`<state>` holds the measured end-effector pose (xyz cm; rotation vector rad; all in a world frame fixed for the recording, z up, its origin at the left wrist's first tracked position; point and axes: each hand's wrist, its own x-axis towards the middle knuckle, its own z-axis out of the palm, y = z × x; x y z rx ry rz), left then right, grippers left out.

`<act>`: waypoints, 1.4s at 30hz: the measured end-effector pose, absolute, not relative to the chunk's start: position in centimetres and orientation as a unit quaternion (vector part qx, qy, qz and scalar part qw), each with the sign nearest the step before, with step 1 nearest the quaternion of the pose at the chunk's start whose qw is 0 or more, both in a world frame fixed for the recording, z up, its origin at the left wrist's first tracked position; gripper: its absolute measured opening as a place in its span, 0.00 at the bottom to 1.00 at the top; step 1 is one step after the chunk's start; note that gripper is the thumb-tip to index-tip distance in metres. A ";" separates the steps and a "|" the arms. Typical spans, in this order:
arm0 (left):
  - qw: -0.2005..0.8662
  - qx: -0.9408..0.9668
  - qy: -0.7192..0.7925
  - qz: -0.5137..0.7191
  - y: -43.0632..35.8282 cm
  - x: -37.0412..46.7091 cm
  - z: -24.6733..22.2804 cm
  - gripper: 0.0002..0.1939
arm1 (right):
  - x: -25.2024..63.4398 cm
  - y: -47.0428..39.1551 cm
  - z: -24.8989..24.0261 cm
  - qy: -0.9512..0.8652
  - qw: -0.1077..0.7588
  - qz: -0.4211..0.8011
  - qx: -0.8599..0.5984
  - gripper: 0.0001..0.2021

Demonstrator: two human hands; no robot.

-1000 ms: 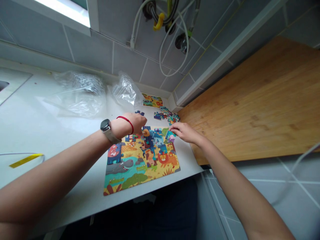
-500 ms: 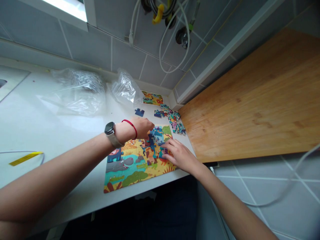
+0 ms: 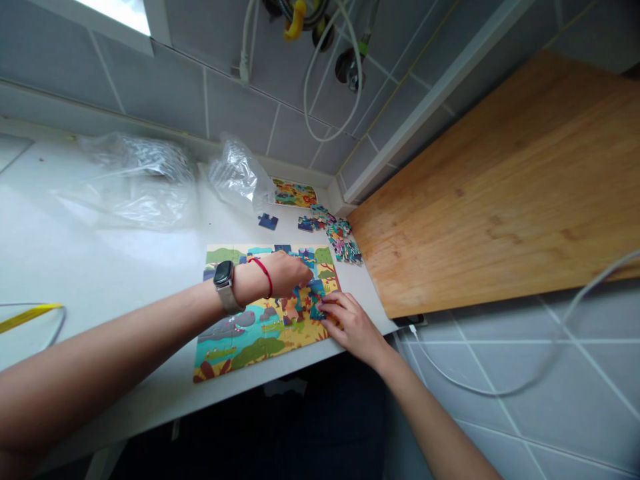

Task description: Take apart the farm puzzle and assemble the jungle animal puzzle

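A colourful animal jigsaw puzzle (image 3: 257, 352), with a hippo and crocodiles, lies on the white countertop, largely pieced together. My left hand (image 3: 291, 275), wearing a watch and a red cord, reaches over its middle. The fingers are curled downward, so their tips and anything in them are hidden. At the board's right side my right hand (image 3: 353, 325) has its thumb and fingers bent around the edge of a dark blue puzzle piece (image 3: 316, 297). Beyond the board are a heap of loose pieces (image 3: 343, 243) and one single blue piece (image 3: 268, 221).
A small picture card (image 3: 295, 193) lies at the back, beside crumpled clear plastic bags (image 3: 155, 187). A wooden board (image 3: 495, 207) borders the counter on the right. Cables and a yellow-handled valve (image 3: 296, 21) hang on the tiled wall. A yellow strip (image 3: 30, 315) is at far left.
My left hand has moved right and nearer over the puzzle's middle. My right hand has drawn back slightly, uncovering more of the blue piece. The view has shifted a little.
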<state>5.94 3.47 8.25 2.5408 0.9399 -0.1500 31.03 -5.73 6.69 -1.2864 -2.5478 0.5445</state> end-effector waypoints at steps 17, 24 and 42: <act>0.200 0.918 0.339 -0.053 3.8 6.1 7.1 0.29 | 31.3 -4.9 6.1 -0.884 0.152 0.234 -0.375 0.14; 0.205 0.917 0.339 -0.042 3.6 6.1 7.5 0.24 | 31.2 -4.7 6.3 -0.892 0.147 0.227 -0.362 0.13; 0.195 0.916 0.343 -0.069 3.6 6.0 7.5 0.27 | 31.3 -4.9 5.4 -0.884 0.197 0.227 -0.358 0.10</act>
